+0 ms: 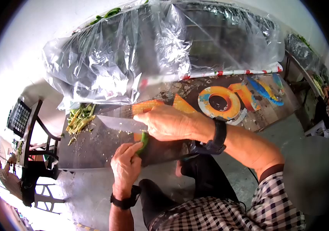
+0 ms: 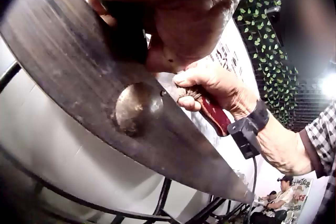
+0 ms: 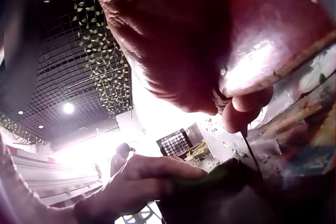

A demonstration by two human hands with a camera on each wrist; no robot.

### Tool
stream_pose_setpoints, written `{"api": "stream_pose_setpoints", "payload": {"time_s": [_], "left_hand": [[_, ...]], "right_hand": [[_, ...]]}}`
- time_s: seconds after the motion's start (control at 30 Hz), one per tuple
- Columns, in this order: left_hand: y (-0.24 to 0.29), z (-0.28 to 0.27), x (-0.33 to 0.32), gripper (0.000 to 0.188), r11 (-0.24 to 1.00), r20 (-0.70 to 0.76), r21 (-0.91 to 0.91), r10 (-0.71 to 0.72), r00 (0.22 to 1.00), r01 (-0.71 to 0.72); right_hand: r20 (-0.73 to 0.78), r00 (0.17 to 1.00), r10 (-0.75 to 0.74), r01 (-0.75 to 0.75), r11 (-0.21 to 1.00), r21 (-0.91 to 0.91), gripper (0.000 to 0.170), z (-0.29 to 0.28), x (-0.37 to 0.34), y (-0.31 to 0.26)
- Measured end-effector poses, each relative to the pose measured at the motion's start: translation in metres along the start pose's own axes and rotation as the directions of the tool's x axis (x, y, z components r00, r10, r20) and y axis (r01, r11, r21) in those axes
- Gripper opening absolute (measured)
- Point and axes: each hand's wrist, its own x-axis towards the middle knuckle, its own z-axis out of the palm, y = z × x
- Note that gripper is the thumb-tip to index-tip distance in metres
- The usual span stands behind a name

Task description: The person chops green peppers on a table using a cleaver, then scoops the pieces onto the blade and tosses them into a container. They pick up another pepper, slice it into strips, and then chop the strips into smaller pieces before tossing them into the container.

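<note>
Trainee: How are the fingers of your left hand [image 1: 126, 163] set?

Instructor: Your left fingers are bent together, pinching a green pepper [image 1: 144, 142]. It is held near the front edge of the table [image 1: 91, 156], just below your right hand [image 1: 166, 122] in the head view.

Trainee: And the right fingers?

Instructor: Your right fingers are wrapped round the red handle [image 2: 214, 116] of the knife [image 1: 120, 124]. Its blade points left. Contact between blade and pepper cannot be determined.

Trainee: Identify the items beyond the blade.

Instructor: A pile of vegetable trimmings [image 1: 80, 118] lies near the blade tip, with small bits scattered beside it. Orange lettering [image 1: 219, 102] marks the tabletop to your right. Clear plastic sheeting [image 1: 91, 57] covers the bulk along the far side.

Trainee: And outside the table?

Instructor: To your left, note a black crate [image 1: 19, 118] and, nearer you, a seated person [image 1: 8, 177].
</note>
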Motion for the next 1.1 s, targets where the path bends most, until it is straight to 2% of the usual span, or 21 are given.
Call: {"api": "stream_pose_setpoints", "payload": {"time_s": [0.07, 0.17, 0.2, 0.27, 0.3, 0.37, 0.4, 0.43, 0.5, 0.53, 0.63, 0.73, 0.83, 0.87, 0.9, 0.93, 0.97, 1.03, 1.07, 1.1], "left_hand": [[-0.002, 0.001, -0.003, 0.035, 0.999, -0.002, 0.038, 0.004, 1.000, -0.004], [0.001, 0.001, 0.000, 0.035, 0.998, -0.017, 0.065, 0.025, 1.000, -0.023], [0.001, 0.001, -0.001, 0.035, 0.998, -0.026, 0.058, 0.007, 1.000, -0.005], [-0.003, 0.000, -0.002, 0.036, 0.999, -0.041, 0.027, -0.037, 0.998, 0.038], [-0.006, 0.000, -0.002, 0.036, 0.998, -0.042, 0.003, -0.064, 0.997, 0.064], [-0.002, -0.003, -0.003, 0.036, 0.994, -0.014, -0.026, -0.110, 0.994, 0.109], [0.007, -0.008, -0.002, 0.036, 0.991, 0.007, -0.030, -0.126, 0.992, 0.127], [0.015, -0.010, 0.000, 0.036, 0.989, 0.025, -0.036, -0.144, 0.989, 0.145], [0.028, -0.008, 0.004, 0.036, 1.000, 0.065, 0.024, 0.008, 0.998, -0.009], [0.034, -0.005, 0.006, 0.036, 0.995, 0.090, 0.051, 0.081, 0.993, -0.086], [0.060, 0.013, 0.020, 0.036, 0.980, 0.206, -0.058, 0.200, 0.958, -0.192], [0.060, 0.033, 0.035, 0.039, 0.961, 0.308, 0.024, 0.255, 0.916, -0.276], [0.041, 0.034, 0.039, 0.037, 0.961, 0.309, 0.132, 0.195, 0.931, -0.245], [0.021, 0.026, 0.040, 0.036, 0.952, 0.334, 0.202, 0.154, 0.930, -0.231], [-0.004, 0.019, 0.037, 0.033, 0.934, 0.216, 0.222, 0.233, 0.948, -0.280], [-0.026, 0.002, 0.038, 0.030, 0.957, 0.183, 0.220, 0.150, 0.972, -0.189], [-0.038, -0.021, 0.039, 0.027, 0.950, 0.222, 0.312, -0.059, 0.973, -0.014], [-0.067, -0.051, 0.043, 0.024, 0.795, 0.089, 0.567, -0.320, 0.943, 0.216], [-0.095, -0.065, 0.039, 0.023, 0.756, -0.011, 0.602, -0.314, 0.949, 0.257], [-0.098, -0.078, 0.039, 0.019, 0.745, -0.041, 0.613, -0.303, 0.952, 0.263]], "right_hand": [[0.033, 0.999, 0.034, -0.035, 0.999, 0.033, 0.011, -0.010, -0.003, -0.004], [0.081, 0.995, 0.062, -0.064, 0.998, 0.018, 0.025, -0.024, -0.023, 0.006], [0.052, 0.997, 0.063, -0.065, 0.997, 0.052, 0.039, -0.026, -0.033, 0.013], [0.041, 0.975, 0.216, -0.220, 0.965, 0.140, 0.042, -0.047, -0.052, 0.001], [0.040, 0.955, 0.293, -0.295, 0.936, 0.192, 0.044, -0.054, -0.062, -0.003], [-0.129, 0.894, 0.429, -0.321, 0.814, 0.484, 0.040, -0.054, -0.084, -0.003], [-0.096, 0.839, 0.536, -0.368, 0.688, 0.626, 0.038, -0.063, -0.095, -0.011], [-0.120, 0.790, 0.601, -0.390, 0.644, 0.658, 0.037, -0.064, -0.107, -0.007], [-0.119, 0.736, 0.666, -0.348, 0.523, 0.778, 0.039, -0.070, -0.131, -0.009], [-0.132, 0.720, 0.681, -0.349, 0.520, 0.780, 0.040, -0.069, -0.140, -0.005], [-0.189, 0.661, 0.726, -0.354, 0.525, 0.774, 0.043, -0.056, -0.163, 0.013], [-0.246, 0.615, 0.750, -0.386, 0.557, 0.735, 0.044, -0.045, -0.178, 0.024], [-0.235, 0.579, 0.781, -0.334, 0.490, 0.805, 0.045, -0.037, -0.187, 0.031], [-0.259, 0.582, 0.771, -0.295, 0.496, 0.817, 0.045, -0.033, -0.188, 0.036], [-0.252, 0.611, 0.750, -0.288, 0.507, 0.813, 0.045, -0.030, -0.192, 0.042], [-0.253, 0.628, 0.736, -0.281, 0.518, 0.808, 0.044, -0.029, -0.193, 0.043], [-0.258, 0.645, 0.719, -0.273, 0.533, 0.801, 0.044, -0.029, -0.192, 0.042], [-0.260, 0.644, 0.719, -0.275, 0.535, 0.798, 0.045, -0.030, -0.192, 0.040], [-0.260, 0.645, 0.719, -0.270, 0.533, 0.802, 0.045, -0.030, -0.192, 0.040], [-0.260, 0.643, 0.721, -0.267, 0.528, 0.806, 0.045, -0.028, -0.193, 0.039]]}}
